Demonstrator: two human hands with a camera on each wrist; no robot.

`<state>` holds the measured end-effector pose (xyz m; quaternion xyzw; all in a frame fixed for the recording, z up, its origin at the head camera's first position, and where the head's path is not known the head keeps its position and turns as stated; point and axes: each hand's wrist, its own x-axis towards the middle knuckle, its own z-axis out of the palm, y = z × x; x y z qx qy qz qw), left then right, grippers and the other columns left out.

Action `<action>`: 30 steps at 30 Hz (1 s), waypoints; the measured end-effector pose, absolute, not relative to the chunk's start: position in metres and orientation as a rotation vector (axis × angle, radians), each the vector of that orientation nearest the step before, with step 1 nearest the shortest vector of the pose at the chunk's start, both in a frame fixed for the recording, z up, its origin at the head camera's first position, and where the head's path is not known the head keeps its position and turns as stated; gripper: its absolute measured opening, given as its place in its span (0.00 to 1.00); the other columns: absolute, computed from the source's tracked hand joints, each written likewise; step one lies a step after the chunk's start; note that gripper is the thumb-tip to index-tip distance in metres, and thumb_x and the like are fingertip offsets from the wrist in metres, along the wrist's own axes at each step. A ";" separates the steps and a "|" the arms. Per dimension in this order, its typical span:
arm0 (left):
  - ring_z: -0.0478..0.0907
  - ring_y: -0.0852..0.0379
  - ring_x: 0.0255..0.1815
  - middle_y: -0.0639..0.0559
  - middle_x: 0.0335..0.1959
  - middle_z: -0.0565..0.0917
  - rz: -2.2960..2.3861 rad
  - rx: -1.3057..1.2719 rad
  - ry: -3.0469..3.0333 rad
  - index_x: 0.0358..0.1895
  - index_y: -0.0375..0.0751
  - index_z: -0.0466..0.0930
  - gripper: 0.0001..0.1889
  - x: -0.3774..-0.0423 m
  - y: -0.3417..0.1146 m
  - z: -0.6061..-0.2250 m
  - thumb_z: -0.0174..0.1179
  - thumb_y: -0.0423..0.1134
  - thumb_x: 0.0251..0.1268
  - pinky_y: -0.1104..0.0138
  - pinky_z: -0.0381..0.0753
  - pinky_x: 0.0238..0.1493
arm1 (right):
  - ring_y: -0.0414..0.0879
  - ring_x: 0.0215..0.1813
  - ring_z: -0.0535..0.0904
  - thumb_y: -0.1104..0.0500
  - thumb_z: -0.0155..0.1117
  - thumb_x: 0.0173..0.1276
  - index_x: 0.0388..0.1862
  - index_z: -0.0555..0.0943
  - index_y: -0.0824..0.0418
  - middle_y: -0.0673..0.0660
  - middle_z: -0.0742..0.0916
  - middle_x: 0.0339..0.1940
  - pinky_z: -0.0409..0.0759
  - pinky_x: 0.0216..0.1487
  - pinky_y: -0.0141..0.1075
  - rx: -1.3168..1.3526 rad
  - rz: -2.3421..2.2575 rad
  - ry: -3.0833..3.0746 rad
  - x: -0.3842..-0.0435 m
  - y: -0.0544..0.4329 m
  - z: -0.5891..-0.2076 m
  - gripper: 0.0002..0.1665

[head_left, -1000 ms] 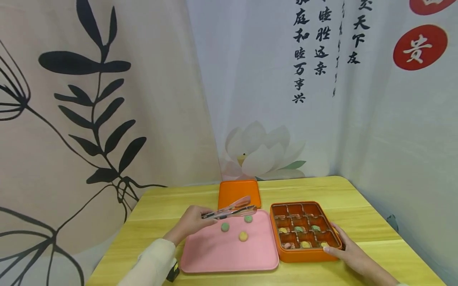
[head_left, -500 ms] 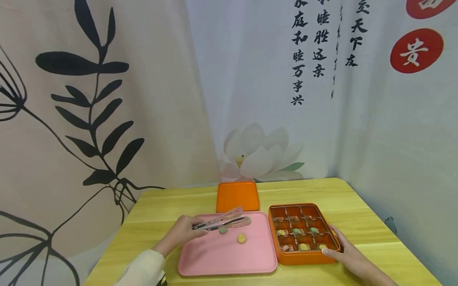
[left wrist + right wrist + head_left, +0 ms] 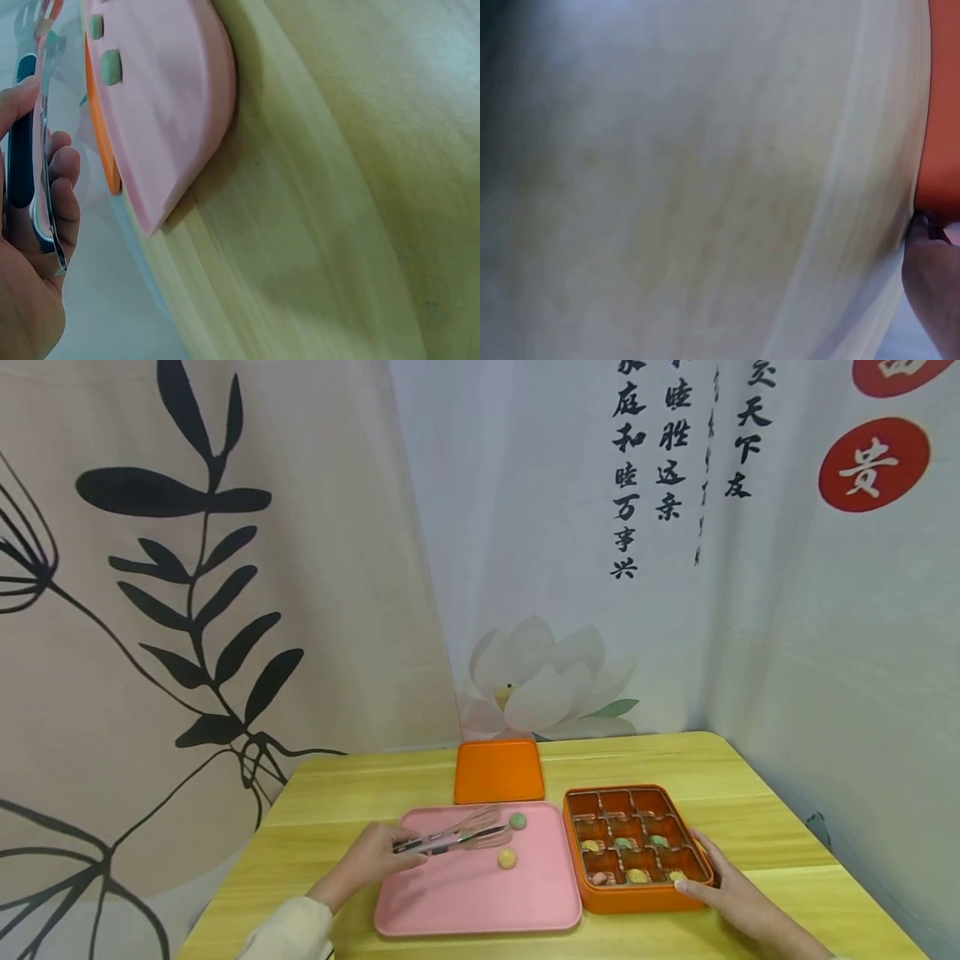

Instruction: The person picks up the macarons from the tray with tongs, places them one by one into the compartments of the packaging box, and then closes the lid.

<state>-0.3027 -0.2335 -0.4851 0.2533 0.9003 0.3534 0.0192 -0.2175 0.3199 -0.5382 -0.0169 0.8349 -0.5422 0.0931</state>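
My left hand (image 3: 375, 857) grips a pair of tongs (image 3: 450, 841) with dark handle panels and see-through ends, held over the pink tray (image 3: 450, 902). The tong ends stand apart; in the head view they cover part of the tray. On the tray lie a green round piece (image 3: 517, 821) and a yellow round piece (image 3: 507, 859). Another green piece (image 3: 111, 67) shows in the left wrist view. My right hand (image 3: 738, 893) holds the front right corner of an orange divided box (image 3: 645, 902), thumb on the front rim. Several small coloured pieces sit in its nearer compartments.
Behind the tray lies a flat orange lid (image 3: 498, 772). Tray and box stand side by side on the wood-grain table (image 3: 780, 827). A printed curtain (image 3: 360, 568) hangs behind the table.
My left hand has drawn the tongs back left and towards me over the tray, uncovering the far green piece. The right hand stays on the box corner.
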 end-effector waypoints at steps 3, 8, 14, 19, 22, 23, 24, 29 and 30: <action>0.70 0.63 0.23 0.60 0.24 0.81 1.102 0.777 2.784 0.41 0.47 0.89 0.11 -0.301 -0.234 -0.487 0.72 0.45 0.58 0.71 0.72 0.23 | 0.73 0.69 0.64 0.52 0.60 0.74 0.80 0.34 0.62 0.81 0.51 0.75 0.65 0.61 0.65 -0.049 -1.613 2.473 -0.217 0.320 -0.539 0.54; 0.69 0.64 0.23 0.60 0.24 0.80 1.089 0.757 2.773 0.43 0.45 0.89 0.12 -0.298 -0.235 -0.492 0.72 0.45 0.57 0.71 0.71 0.23 | 0.73 0.69 0.64 0.52 0.60 0.74 0.80 0.34 0.62 0.81 0.52 0.75 0.65 0.61 0.65 -0.048 -1.614 2.477 -0.217 0.320 -0.539 0.54; 0.68 0.67 0.21 0.62 0.23 0.81 1.065 0.828 2.771 0.44 0.44 0.88 0.13 -0.295 -0.237 -0.502 0.72 0.44 0.57 0.72 0.70 0.21 | 0.73 0.69 0.64 0.52 0.60 0.74 0.81 0.34 0.62 0.80 0.52 0.75 0.64 0.62 0.65 -0.056 -1.622 2.477 -0.216 0.319 -0.538 0.54; 0.71 0.67 0.19 0.62 0.23 0.81 1.089 0.833 2.747 0.45 0.43 0.88 0.14 -0.292 -0.239 -0.511 0.72 0.43 0.57 0.72 0.73 0.19 | 0.75 0.70 0.59 0.52 0.61 0.74 0.81 0.33 0.61 0.80 0.49 0.75 0.63 0.61 0.67 -0.038 -1.615 2.472 -0.217 0.319 -0.538 0.55; 0.72 0.67 0.18 0.63 0.22 0.81 1.086 0.808 2.744 0.45 0.44 0.88 0.14 -0.291 -0.240 -0.516 0.72 0.45 0.57 0.72 0.73 0.18 | 0.74 0.70 0.60 0.51 0.61 0.74 0.81 0.33 0.62 0.80 0.51 0.75 0.64 0.61 0.66 -0.032 -1.609 2.476 -0.217 0.319 -0.538 0.55; 0.72 0.67 0.18 0.63 0.22 0.81 1.085 0.796 2.746 0.45 0.44 0.88 0.14 -0.290 -0.240 -0.517 0.72 0.45 0.57 0.72 0.72 0.17 | 0.74 0.70 0.60 0.51 0.61 0.74 0.81 0.33 0.62 0.80 0.51 0.75 0.64 0.61 0.66 -0.034 -1.607 2.477 -0.217 0.319 -0.538 0.55; 0.71 0.67 0.18 0.63 0.22 0.81 1.085 0.781 2.750 0.45 0.45 0.89 0.15 -0.289 -0.240 -0.519 0.72 0.46 0.56 0.73 0.71 0.17 | 0.74 0.70 0.60 0.51 0.61 0.74 0.81 0.33 0.62 0.80 0.51 0.75 0.65 0.61 0.66 -0.034 -1.602 2.482 -0.217 0.319 -0.538 0.55; 0.70 0.66 0.20 0.63 0.23 0.81 1.089 0.734 2.769 0.44 0.45 0.89 0.15 -0.286 -0.237 -0.521 0.73 0.46 0.54 0.73 0.70 0.19 | 0.76 0.71 0.57 0.51 0.60 0.74 0.81 0.33 0.62 0.80 0.49 0.75 0.64 0.61 0.67 -0.037 -1.585 2.492 -0.218 0.320 -0.539 0.55; 0.70 0.66 0.20 0.63 0.24 0.81 1.092 0.730 2.771 0.43 0.45 0.89 0.14 -0.286 -0.236 -0.521 0.74 0.46 0.54 0.73 0.70 0.20 | 0.76 0.71 0.57 0.51 0.60 0.74 0.80 0.33 0.62 0.80 0.48 0.75 0.63 0.61 0.67 -0.037 -1.582 2.493 -0.218 0.320 -0.539 0.55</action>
